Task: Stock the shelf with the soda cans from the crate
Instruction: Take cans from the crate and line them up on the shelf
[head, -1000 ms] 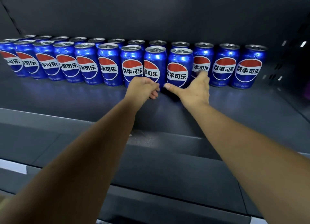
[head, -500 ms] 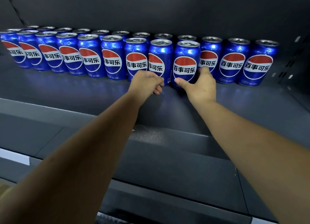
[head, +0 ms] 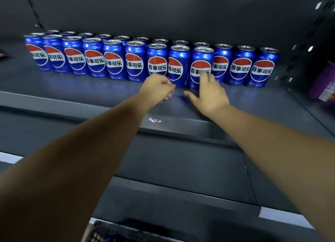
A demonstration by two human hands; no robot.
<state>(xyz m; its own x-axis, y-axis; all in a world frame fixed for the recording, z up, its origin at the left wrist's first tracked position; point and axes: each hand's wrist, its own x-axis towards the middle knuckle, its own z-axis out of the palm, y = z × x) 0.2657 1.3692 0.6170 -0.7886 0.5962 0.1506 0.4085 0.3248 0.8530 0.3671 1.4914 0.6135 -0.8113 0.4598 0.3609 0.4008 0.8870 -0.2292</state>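
My left hand [head: 156, 87] sits clenched and empty before the soda cans [head: 94, 60] on the shelf [head: 72, 91], my right hand [head: 213, 96] released, splayed just beside it.

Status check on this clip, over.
Left hand fisted, empty. Right hand open, fingers at front can. Other cans upright on shelf. Nothing blocking.

Soda cans [head: 157, 64] are standing in two rows on the shelf [head: 72, 91], one behind the other. The left hand [head: 156, 87] and right hand [head: 211, 95] are hovering side by side before the front row; the crate [head: 108, 232] is sitting below
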